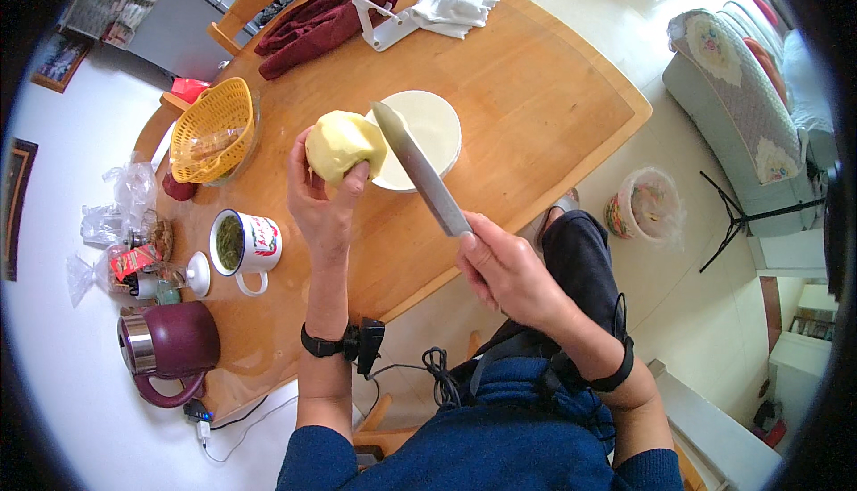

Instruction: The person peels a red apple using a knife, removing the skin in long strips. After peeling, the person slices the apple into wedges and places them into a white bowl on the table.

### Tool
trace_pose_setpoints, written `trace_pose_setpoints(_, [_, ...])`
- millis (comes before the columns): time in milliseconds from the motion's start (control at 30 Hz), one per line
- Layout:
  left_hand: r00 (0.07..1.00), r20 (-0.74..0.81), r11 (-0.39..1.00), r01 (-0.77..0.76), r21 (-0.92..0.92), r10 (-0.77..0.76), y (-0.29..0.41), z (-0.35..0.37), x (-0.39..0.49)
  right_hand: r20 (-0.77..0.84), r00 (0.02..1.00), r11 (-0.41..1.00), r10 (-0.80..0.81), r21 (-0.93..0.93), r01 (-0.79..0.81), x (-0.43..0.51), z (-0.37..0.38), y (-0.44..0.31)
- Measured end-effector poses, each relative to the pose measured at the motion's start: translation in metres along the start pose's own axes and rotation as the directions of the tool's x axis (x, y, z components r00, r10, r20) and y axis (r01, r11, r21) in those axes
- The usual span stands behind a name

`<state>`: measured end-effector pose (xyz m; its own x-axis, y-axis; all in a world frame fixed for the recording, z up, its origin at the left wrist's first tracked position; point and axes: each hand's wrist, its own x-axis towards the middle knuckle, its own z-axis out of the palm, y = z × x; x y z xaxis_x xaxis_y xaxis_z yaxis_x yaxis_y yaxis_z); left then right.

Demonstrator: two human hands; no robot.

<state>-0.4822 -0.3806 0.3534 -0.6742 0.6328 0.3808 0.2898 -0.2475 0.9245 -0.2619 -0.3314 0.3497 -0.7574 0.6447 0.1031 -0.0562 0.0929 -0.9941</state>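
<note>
My left hand (326, 196) holds up a large, pale yellow peeled fruit or tuber (343, 146), thumb pressed against its lower right side. A dark spot shows near the thumb. In my right hand (512, 270) is a kitchen knife (423, 173), its handle hidden by my fingers. The broad blade slants up and left, and its tip is close to the right side of the peeled piece; whether they touch I cannot tell. Beyond the blade, a white bowl (438, 123) sits on the wooden table (529, 96), partly covered by the knife and the peeled piece.
Left on the table are an enamel mug (264, 243) with green leaves inside, a purple kettle (184, 337) and a yellow plastic basket (244, 106). A maroon cloth (308, 36), a white folding stand (388, 36) and a white cloth (455, 5) lie at the far side. A lined bin (612, 213) stands on the floor.
</note>
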Motion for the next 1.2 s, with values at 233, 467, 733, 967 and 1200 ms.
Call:
trace_pose_setpoints(233, [1.0, -0.011, 0.999, 0.01, -0.045, -0.011, 0.005, -0.001, 0.001, 0.377, 0.784, 0.453, 0.494, 0.658, -0.602, -0.011, -0.03, -0.025])
trace_pose_setpoints(467, [0.999, -0.022, 0.998, 0.024, -0.054, -0.025, 0.005, -0.004, 0.003, 0.366, 0.771, 0.479, 0.521, 0.623, -0.619, -0.042, -0.062, -0.044])
trace_pose_setpoints(733, [0.995, 0.088, 0.902, 0.084, -0.424, -0.051, -0.004, -0.011, 0.001, 0.072, 0.996, 0.998, 0.05, -0.039, -0.048, -0.05, -0.06, -0.047])
trace_pose_setpoints(967, [0.973, 0.149, 0.777, 0.231, -0.586, -0.177, -0.012, -0.014, -0.001, 0.07, 0.944, 0.677, -0.322, -0.68, 0.282, -0.026, -0.014, -0.015])
trace_pose_setpoints(1200, [0.981, 0.133, 0.852, 0.19, -0.489, -0.143, -0.011, -0.011, -0.002, 0.052, 0.943, 0.629, -0.328, -0.732, 0.259, -0.018, 0.002, 0.003])
